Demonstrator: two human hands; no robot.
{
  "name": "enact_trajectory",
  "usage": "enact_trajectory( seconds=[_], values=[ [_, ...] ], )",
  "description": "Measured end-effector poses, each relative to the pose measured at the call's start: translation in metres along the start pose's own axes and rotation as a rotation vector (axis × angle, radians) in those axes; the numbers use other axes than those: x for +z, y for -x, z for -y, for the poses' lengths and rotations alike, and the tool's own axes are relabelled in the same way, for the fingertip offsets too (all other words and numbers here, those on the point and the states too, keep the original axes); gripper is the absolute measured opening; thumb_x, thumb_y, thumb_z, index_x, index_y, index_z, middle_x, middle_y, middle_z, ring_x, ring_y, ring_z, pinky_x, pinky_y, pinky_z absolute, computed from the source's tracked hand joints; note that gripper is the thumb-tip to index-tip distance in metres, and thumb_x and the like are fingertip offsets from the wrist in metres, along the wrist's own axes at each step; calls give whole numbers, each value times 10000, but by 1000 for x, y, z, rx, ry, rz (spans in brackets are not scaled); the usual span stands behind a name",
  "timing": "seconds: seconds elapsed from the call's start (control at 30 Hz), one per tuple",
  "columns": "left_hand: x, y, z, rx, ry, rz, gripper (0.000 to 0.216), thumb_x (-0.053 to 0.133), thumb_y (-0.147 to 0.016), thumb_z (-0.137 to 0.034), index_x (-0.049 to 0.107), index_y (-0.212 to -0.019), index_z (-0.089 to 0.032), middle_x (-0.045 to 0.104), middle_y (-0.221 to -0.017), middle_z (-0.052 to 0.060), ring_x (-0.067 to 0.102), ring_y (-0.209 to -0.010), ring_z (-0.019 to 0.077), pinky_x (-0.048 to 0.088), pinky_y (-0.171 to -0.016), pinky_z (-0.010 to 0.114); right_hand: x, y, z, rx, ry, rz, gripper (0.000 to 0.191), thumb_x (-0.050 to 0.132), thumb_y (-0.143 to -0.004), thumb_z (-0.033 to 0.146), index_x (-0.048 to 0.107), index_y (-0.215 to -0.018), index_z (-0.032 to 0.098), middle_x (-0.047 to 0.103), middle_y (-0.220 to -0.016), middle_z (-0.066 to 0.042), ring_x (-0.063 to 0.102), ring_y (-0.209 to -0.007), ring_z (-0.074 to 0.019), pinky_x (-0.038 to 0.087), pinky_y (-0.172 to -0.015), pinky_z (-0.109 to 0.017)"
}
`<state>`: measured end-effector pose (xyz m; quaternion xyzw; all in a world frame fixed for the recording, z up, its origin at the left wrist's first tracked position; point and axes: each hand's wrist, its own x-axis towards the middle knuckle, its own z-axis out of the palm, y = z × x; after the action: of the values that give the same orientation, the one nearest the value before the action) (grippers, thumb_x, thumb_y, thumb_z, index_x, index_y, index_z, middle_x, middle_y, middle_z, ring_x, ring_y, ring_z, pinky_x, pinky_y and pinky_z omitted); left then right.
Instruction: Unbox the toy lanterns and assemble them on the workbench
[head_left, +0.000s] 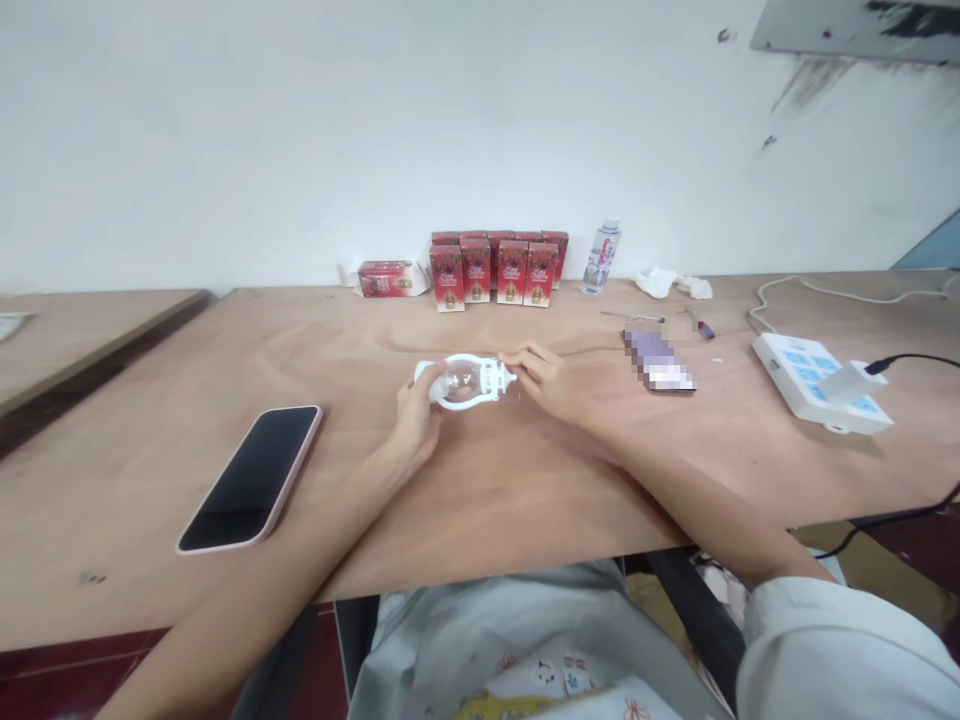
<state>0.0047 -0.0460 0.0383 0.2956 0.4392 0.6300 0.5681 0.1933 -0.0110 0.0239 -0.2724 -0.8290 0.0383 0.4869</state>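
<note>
A small white toy lantern with a clear globe lies sideways just above the table. Its base end is gripped by my left hand, the thumb over the near side and the other fingers partly hidden behind. At the pointed top end, my right hand is closed with thumb and forefinger pinched at the cap's edge. Any tiny piece between those fingertips is too small to make out.
Red printed boxes stand by the wall, one opened box lying beside them. A water bottle, crumpled tissue, screwdriver, phone and power strip are rightward. Another phone lies left.
</note>
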Motion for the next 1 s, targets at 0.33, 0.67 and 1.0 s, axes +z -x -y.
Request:
enact_trajectory(
  seconds=[0.33,0.67,1.0],
  values=[
    [5,6,0,-47,211,87,129,587,-751,-266,622,-808,-156,692,-784,27,665,-786,177,561,-666,250,16,3,14,281,-249,-148,150,505,-872,263,640,-862,198,585,-795,-19,539,-702,-120,426,-640,-258],
    [1,0,-4,106,148,41,183,710,-660,-252,605,-744,-127,660,-680,2,640,-620,141,565,-617,242,28,10,-10,555,-508,-80,278,611,-777,368,549,-996,207,612,-775,8,545,-663,-115,441,-640,-252],
    [7,13,12,-410,74,142,366,322,-929,-397,578,-932,-135,634,-619,29,582,-421,121,475,-366,190,36,22,23,384,62,46,271,287,-920,272,538,-943,172,622,-890,-113,582,-817,-222,432,-747,-350]
  ],
)
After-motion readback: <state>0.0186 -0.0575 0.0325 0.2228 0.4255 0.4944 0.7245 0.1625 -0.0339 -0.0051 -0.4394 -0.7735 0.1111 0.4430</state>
